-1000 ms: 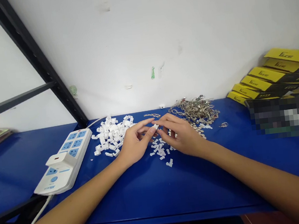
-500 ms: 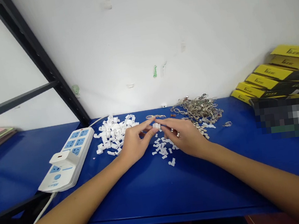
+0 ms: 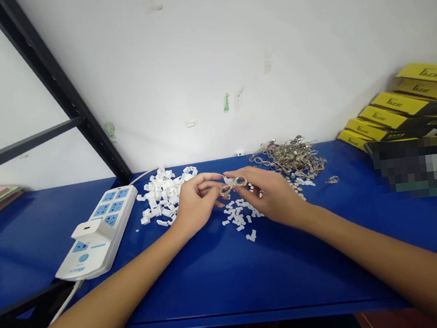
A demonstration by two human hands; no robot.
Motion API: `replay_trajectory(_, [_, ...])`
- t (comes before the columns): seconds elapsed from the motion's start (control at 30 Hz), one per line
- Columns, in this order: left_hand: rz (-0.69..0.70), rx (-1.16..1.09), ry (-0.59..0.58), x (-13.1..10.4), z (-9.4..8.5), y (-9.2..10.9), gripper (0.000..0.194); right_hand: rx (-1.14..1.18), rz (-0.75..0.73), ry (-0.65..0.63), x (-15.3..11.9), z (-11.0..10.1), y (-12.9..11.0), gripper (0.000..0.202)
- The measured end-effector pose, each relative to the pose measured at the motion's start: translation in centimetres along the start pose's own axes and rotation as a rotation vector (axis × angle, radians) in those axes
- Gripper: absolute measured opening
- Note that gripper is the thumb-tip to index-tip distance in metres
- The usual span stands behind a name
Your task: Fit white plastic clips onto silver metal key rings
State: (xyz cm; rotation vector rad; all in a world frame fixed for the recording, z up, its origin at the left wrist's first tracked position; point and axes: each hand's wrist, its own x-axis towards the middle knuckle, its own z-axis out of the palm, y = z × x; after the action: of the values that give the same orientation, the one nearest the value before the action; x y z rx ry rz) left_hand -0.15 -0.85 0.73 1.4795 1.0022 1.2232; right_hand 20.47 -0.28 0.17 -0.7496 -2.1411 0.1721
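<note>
A small bundle of thin, beige looped wire (image 3: 233, 185) is held up between my two hands over the middle of the table. My left hand (image 3: 201, 200) has its thumb and fingers closed at the bundle's left end. From the other side, my right hand (image 3: 267, 190) pinches the right part with thumb and index finger. Whatever sits behind the loops is mostly hidden by the fingers. Below the hands lie flat white cut pieces (image 3: 240, 215). Left of my left hand is a heap of small white plastic housings (image 3: 162, 191).
A tangled pile of wires (image 3: 292, 158) lies at the back right, with small round discs (image 3: 299, 191) in front. A white power strip (image 3: 102, 230) with a plugged-in adapter stands left. Yellow-black boxes (image 3: 393, 107) are stacked right. A black metal frame (image 3: 65, 102) rises at left.
The small white piece seen between my fingertips is now mostly hidden. The wire loops, previously behind the fingers, have come toward me and sit in front. Both hands have shifted only slightly.
</note>
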Motion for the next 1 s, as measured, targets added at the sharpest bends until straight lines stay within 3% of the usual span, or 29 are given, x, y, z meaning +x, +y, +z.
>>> replay_trajectory(0.13, [-0.223, -0.273, -0.144, 0.1, 0.0, 0.2, 0.031, -0.02, -0.08, -0.025, 0.0, -0.3, 0.1, 0.031])
replay_trajectory(0.23, [-0.29, -0.332, -0.219, 0.1, 0.0, -0.2, 0.03, -0.023, -0.083, -0.034, 0.0, -0.3, 0.2, 0.028])
replay_trajectory(0.43, [-0.287, -0.327, -0.226, 0.3, -0.5, -0.8, 0.037, 0.038, -0.032, 0.01, -0.1, -0.3, 0.1, 0.025])
replay_trajectory(0.7, [-0.286, -0.384, -0.18, 0.2, -0.3, -0.4, 0.035, -0.099, -0.043, 0.114, 0.0, -0.5, -0.1, 0.015])
replay_trajectory(1.0, [-0.286, -0.317, -0.289, 0.1, -0.3, -0.5, 0.031, -0.261, -0.167, 0.029, -0.2, -0.3, 0.6, 0.017])
